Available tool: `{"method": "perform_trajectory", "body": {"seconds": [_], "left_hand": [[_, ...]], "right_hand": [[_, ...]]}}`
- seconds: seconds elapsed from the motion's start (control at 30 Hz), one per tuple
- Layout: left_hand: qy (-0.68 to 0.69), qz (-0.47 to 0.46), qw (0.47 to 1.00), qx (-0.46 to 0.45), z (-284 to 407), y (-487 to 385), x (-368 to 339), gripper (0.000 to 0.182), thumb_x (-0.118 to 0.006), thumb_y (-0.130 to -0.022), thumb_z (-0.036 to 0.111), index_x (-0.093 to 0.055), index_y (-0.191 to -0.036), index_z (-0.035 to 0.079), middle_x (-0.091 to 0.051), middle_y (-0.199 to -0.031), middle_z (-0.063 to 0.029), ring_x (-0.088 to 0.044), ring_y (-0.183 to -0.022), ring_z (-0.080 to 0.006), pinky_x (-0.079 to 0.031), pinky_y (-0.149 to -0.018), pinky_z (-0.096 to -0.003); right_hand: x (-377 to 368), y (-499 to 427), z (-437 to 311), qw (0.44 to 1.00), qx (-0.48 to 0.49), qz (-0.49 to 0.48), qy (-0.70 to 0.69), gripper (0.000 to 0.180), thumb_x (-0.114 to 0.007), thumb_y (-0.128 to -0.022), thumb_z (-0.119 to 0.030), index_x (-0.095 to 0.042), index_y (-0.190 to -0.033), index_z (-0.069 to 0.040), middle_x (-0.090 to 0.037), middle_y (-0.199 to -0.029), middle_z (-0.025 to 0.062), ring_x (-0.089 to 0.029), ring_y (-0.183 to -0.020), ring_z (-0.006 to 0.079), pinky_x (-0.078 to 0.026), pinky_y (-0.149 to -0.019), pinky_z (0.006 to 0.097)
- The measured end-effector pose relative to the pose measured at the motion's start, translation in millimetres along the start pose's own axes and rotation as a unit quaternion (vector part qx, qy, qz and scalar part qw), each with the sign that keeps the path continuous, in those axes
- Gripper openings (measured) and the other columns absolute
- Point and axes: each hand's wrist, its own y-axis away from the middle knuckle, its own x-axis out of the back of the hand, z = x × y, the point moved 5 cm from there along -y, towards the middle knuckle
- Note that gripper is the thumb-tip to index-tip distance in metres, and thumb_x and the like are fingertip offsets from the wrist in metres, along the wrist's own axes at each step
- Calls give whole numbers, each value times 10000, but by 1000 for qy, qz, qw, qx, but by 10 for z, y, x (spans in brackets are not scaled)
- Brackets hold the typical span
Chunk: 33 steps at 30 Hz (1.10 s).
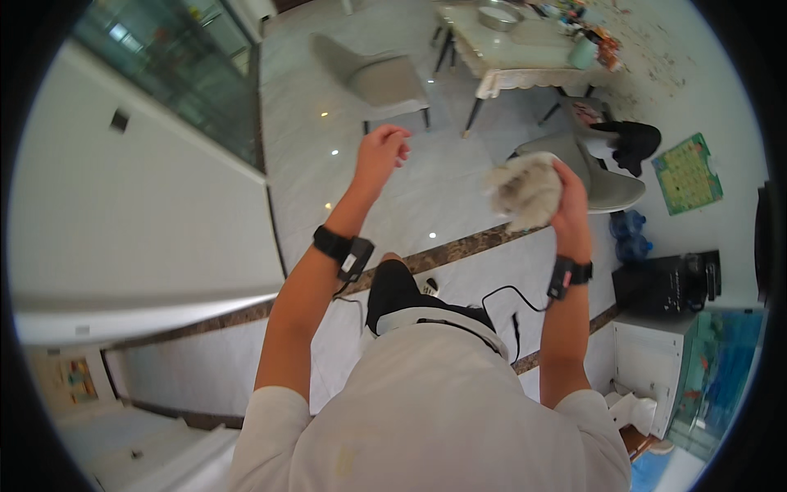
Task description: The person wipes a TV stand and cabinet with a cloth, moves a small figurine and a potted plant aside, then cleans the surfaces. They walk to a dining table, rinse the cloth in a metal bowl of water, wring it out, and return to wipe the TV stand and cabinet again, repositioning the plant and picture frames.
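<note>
My right hand (572, 194) grips a fluffy, off-white and brownish cloth-like bundle (527, 189), held up at the right over the tiled floor. Its near side looks blurred, so I cannot tell exactly what it is. The palm and some fingers are hidden behind the bundle. My left hand (384, 152) hangs in the air over the floor, its fingers loosely bent and nothing visible in it. Beyond that hand stands a grey upholstered chair (387, 83), apart from it. Both wrists wear black straps with small boxes, and a cable runs from the right one.
A cloth-covered dining table (529, 55) bears a metal bowl (499, 15) and a green container (583, 52). Another grey chair (615, 187) with dark clothing stands behind my right hand. Water jugs (630, 237), a black cabinet (648, 283) and a fish tank (713, 375) line the right side.
</note>
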Motion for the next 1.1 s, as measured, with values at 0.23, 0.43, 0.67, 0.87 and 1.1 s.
{"method": "perform_trajectory", "body": {"seconds": [0.23, 0.43, 0.67, 0.87, 1.1], "left_hand": [[-37, -79, 996, -26, -286, -2235, -714, 213, -617, -1054, 241, -725, -1088, 61, -679, -818, -12, -611, -698, -76, -488, -609, -229], [-39, -373, 925, 60, 112, -3282, -1893, 222, -603, -1086, 247, -696, -1101, 46, -657, -900, -9, -626, -768, -78, -519, -632, -227], [91, -418, 883, 194, 218, -4062, -2927, 431, -655, -1073, 372, -661, -1183, -45, -695, -976, -47, -710, -843, -149, -622, -775, -320], [124, -404, 876, 233, 123, -5271, -3406, 447, -582, -1102, 432, -660, -1055, -6, -723, -942, -93, -744, -838, -208, -636, -833, -390], [111, -392, 879, 249, 123, -6299, -3900, 446, -569, -1111, 437, -603, -931, 31, -727, -948, -109, -747, -837, -232, -634, -838, -389]], "right_hand": [[-633, -2329, -453, 996, 59, -60, 15, 222, -656, -1017, -182, -721, -1087, 17, -746, -1049, 88, -715, -951, 199, -575, -880, 361], [-952, -3770, -1190, 953, 161, 89, 242, 279, -673, -970, -213, -743, -1016, 53, -738, -913, 68, -662, -818, 182, -532, -782, 347], [-638, -5325, -1990, 899, 246, 228, 281, 288, -673, -932, -227, -744, -936, 53, -698, -759, 29, -581, -697, 155, -500, -687, 364], [-421, -6639, -2413, 973, 185, 132, -48, 255, -645, -1018, -202, -693, -1116, 29, -723, -982, 75, -692, -855, 206, -565, -769, 378], [-242, -7587, -2880, 950, 57, 21, -305, 264, -598, -1052, -195, -666, -1218, -2, -742, -1079, 123, -720, -964, 272, -589, -871, 399]]}}
